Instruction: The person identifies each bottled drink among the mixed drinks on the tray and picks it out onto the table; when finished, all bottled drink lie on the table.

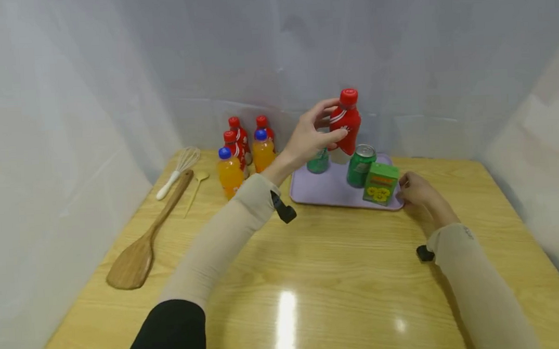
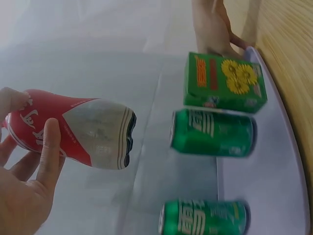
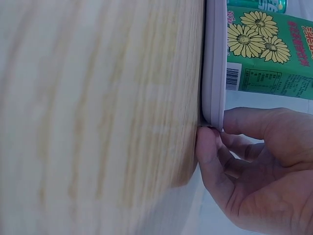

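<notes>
My left hand (image 1: 309, 135) grips a bottle with a red cap and red label (image 1: 345, 123) above the back of a lilac tray (image 1: 320, 191). The bottle is cap up, slightly tilted; its pale lower part shows in the left wrist view, off the tray. On the tray stand a green can (image 1: 361, 167), a second green can (image 1: 317, 164) partly hidden behind the left hand and bottle, and a green box with yellow flowers (image 1: 381, 184). At the tray's front right corner, my right hand (image 3: 264, 161) pinches the rim between thumb and fingers, beside the box.
Left of the tray stand orange drink bottles with blue caps (image 1: 230, 172) and several red-capped bottles (image 1: 238, 137) behind them. Farther left lie a whisk (image 1: 178, 173), a yellow spoon (image 1: 197, 188) and a wooden spatula (image 1: 135, 259). A pale sheet (image 1: 255, 50) hangs behind the table (image 1: 340, 276).
</notes>
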`<state>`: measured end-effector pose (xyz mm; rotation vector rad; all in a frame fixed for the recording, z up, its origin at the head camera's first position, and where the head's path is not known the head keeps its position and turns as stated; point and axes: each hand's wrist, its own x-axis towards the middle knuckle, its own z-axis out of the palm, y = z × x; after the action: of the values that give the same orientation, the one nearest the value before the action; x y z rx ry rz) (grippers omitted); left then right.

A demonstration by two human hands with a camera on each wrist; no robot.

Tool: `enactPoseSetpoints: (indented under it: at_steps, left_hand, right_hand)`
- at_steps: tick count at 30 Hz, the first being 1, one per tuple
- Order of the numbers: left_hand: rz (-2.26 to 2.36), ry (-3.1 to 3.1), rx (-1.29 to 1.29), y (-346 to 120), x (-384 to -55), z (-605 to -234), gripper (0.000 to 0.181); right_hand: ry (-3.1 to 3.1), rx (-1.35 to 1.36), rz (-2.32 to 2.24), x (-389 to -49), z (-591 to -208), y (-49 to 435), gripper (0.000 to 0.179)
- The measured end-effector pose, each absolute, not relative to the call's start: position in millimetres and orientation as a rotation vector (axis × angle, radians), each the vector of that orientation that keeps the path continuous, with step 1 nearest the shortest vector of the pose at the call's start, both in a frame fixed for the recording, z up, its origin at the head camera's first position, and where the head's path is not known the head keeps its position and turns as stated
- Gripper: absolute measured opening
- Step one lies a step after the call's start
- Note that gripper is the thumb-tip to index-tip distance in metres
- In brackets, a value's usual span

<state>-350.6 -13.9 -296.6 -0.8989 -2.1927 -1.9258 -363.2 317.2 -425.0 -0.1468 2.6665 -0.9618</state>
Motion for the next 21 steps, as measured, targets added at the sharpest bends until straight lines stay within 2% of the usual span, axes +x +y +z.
enactPoseSetpoints:
  at_steps: [5,11,21]
  left_hand:
    - [-1.829,-2.201,-0.821,-53.0,-345.4,-300.7,0.067]
    - [-1.716,-2.31,-0.657,-94.7,-339.1,-303.4,0.07]
    - [-1.579,-2.434,-0.433,-132.0,-331.3,-323.1,0.067]
  right_hand:
    - [2.707,-0.188,-0.925,-367.3,-419.7,315.8,0.038]
    - [2.699,-0.169,-0.941,-374.0,-412.4,310.2,0.041]
    - [2.69,-0.138,-0.946,-378.5,-417.4,307.9,0.042]
